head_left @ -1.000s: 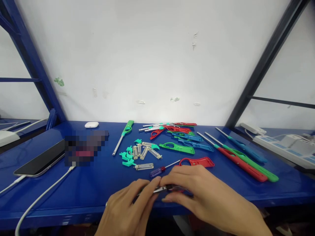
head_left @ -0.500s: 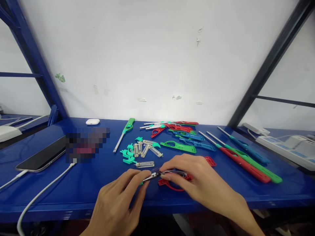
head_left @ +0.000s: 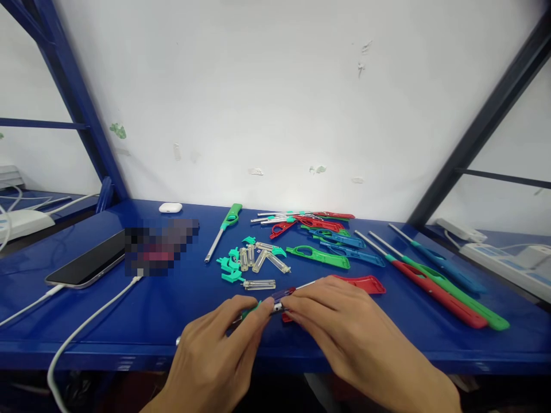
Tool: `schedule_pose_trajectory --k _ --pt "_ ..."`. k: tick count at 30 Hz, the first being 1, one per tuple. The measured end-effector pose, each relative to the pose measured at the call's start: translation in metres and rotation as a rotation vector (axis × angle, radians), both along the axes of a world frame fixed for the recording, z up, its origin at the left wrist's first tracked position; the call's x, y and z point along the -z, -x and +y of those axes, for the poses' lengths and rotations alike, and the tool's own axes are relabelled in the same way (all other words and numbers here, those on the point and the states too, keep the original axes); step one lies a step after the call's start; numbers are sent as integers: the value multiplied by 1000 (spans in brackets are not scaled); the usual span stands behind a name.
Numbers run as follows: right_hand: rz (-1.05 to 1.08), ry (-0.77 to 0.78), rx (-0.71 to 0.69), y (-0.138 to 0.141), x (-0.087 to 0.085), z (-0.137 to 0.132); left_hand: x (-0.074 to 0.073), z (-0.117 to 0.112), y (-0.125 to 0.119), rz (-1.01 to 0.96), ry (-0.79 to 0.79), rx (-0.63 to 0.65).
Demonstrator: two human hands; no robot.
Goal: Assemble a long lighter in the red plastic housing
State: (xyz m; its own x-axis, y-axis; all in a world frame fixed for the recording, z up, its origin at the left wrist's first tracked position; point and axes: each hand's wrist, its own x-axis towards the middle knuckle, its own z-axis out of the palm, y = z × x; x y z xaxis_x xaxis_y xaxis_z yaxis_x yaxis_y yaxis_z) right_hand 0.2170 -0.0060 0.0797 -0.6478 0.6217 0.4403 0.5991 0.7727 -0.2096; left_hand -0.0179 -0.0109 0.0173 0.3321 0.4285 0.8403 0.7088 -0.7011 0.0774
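Both my hands meet at the near edge of the blue shelf (head_left: 129,321). My left hand (head_left: 215,355) pinches the metal tube end of a partly built long lighter (head_left: 263,308), where a bit of green shows. My right hand (head_left: 344,332) covers and grips the lighter's red handle end. A small screwdriver (head_left: 290,291) with a purple handle lies just beyond my fingers. A red handle shell (head_left: 365,283) rests behind my right hand. Clear fuel tubes and teal triggers (head_left: 252,264) lie in a cluster further back.
Finished red, green and blue lighters (head_left: 434,284) lie at the right. More handle shells and tubes (head_left: 318,229) are piled at the back, with a green lighter (head_left: 224,229). A phone (head_left: 88,267), white cables (head_left: 81,332) and an earbud case (head_left: 170,207) lie left.
My hands stay pinched on the lighter and have shifted slightly; the right hand now hides most of its red handle. The camera has turned a little left.
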Motion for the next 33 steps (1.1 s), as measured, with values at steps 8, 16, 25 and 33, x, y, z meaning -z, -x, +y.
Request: schedule_pose_trajectory --k 8,16,25,33 --pt "3 44 -3 -3 0 2 -4 -3 -2 -24 25 30" --pt "11 74 17 -4 3 5 -2 -3 -3 21 40 -3" --pt "15 226 43 -6 2 9 -4 -2 -8 42 100 -49" --pt "73 297 16 -7 -3 11 3 0 -11 7 166 33"
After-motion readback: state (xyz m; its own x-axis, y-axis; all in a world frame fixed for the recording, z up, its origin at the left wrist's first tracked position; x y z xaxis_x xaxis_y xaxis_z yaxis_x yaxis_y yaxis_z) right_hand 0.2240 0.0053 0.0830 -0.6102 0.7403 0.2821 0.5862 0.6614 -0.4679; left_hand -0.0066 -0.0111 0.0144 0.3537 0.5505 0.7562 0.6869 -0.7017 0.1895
